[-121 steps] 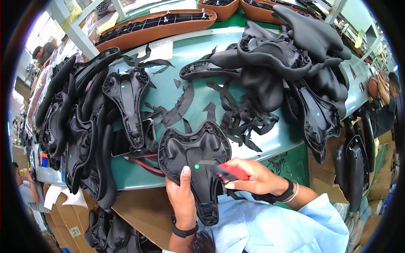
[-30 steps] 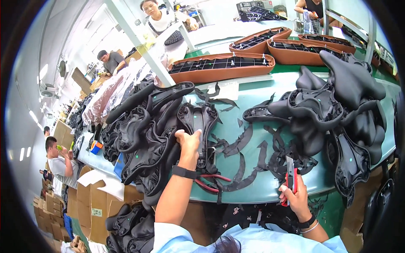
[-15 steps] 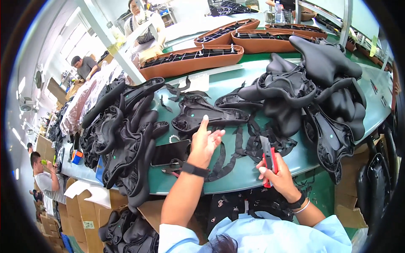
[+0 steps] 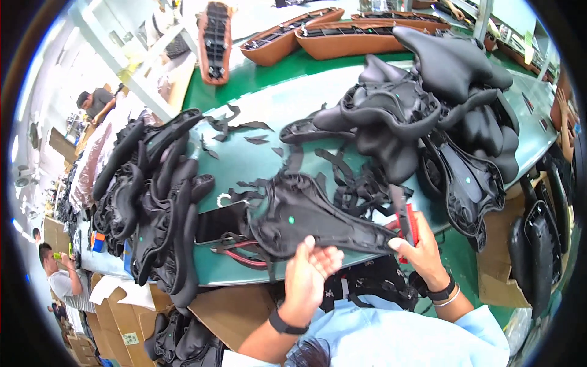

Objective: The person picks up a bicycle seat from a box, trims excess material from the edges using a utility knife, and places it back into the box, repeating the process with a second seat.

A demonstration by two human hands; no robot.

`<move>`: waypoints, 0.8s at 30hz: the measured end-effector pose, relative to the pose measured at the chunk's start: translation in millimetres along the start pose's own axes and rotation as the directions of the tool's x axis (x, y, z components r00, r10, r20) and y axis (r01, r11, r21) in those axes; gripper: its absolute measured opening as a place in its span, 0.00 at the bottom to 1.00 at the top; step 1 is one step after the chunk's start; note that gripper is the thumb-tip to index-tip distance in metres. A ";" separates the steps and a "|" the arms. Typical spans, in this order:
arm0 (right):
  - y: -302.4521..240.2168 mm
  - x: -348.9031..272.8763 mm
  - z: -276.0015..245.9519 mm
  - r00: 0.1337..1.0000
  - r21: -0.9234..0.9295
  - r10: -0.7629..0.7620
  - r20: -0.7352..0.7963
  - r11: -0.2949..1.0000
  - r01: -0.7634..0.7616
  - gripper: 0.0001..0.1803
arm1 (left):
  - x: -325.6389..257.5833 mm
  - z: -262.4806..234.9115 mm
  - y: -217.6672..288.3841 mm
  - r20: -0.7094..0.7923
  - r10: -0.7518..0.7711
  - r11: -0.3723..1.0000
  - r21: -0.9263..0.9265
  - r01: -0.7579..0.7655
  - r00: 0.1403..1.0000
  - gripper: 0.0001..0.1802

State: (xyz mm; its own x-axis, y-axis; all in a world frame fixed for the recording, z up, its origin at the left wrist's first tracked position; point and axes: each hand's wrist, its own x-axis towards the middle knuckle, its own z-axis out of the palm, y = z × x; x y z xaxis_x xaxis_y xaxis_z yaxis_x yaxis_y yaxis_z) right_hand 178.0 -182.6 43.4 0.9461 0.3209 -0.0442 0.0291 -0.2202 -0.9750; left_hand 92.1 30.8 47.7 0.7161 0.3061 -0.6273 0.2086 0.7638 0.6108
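Note:
A black bicycle saddle (image 4: 330, 223) lies underside up at the near edge of the table, a green dot inside it. My left hand (image 4: 309, 278) is at its near rim, palm up, thumb over the rim and fingers loosely apart. In my right hand (image 4: 425, 251) is a red-handled utility knife (image 4: 406, 223), its dark end pointing up and away. My right thumb is at the saddle's narrow end; whether it presses on it I cannot tell. Left of the saddle lie red-handled pliers (image 4: 244, 254) and a black phone (image 4: 217, 223).
Black saddles are heaped at left (image 4: 147, 208) and right (image 4: 422, 116). Dark fabric strips (image 4: 354, 183) and a white bead bracelet (image 4: 225, 199) lie between. Long brown padded parts (image 4: 348, 46) stand beyond. Cardboard boxes (image 4: 116, 312) flank the table below. Other people work at far left.
The saddle has come toward me and right, now between my hands. My left hand has drawn back and down. One long brown part at the back has turned end-on and moved away.

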 end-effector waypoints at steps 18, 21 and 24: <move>-25.4 16.3 7.3 0.941 -0.336 -0.205 0.271 0.896 0.291 0.28 | 47.9 47.6 18.1 0.327 0.762 -0.126 0.921 -0.368 0.558 0.12; -31.1 33.2 22.4 0.910 -0.432 -0.303 0.283 0.807 0.403 0.32 | 53.4 46.2 18.3 0.340 0.744 -0.113 0.912 -0.394 0.575 0.09; -40.8 47.1 33.0 0.918 -0.600 -0.163 0.362 0.713 0.363 0.35 | 56.8 41.0 14.4 0.316 0.784 -0.034 0.882 -0.471 0.535 0.06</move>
State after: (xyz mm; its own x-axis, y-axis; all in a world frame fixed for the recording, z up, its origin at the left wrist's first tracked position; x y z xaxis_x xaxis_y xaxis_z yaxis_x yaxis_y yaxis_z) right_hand 210.8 -128.1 73.9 0.7468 0.6639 0.0390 0.5578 -0.5932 -0.5805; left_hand 163.2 35.9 40.7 0.7565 0.5831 0.2960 0.2432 -0.6710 0.7004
